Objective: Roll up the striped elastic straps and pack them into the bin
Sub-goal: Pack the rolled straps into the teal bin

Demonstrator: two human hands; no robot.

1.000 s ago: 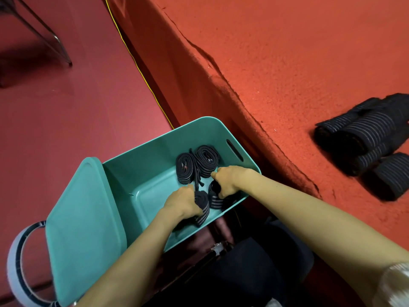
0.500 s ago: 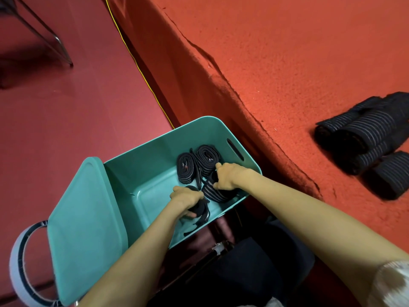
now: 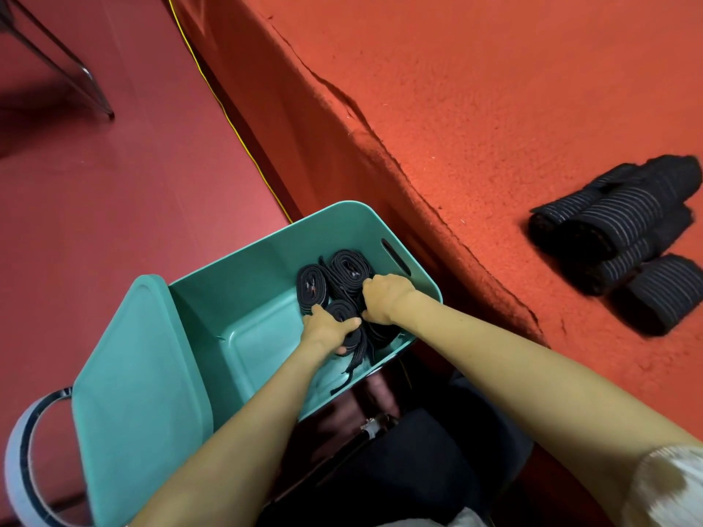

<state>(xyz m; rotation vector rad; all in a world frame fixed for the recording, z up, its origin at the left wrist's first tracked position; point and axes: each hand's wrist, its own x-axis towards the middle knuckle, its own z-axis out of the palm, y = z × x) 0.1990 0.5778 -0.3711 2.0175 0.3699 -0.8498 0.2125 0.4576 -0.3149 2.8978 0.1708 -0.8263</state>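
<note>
l hand (image 3: 329, 329) squeezes strap roll (image 3: 340, 311) by its sides, prob soft n springy; r hand (image 3: 386, 298) grips next roll (image 3: 380, 330) at 3 o'clock.

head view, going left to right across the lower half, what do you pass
white hoop → teal lid → teal bin with rolled straps inside → red table → pile of striped straps lying on it
</note>
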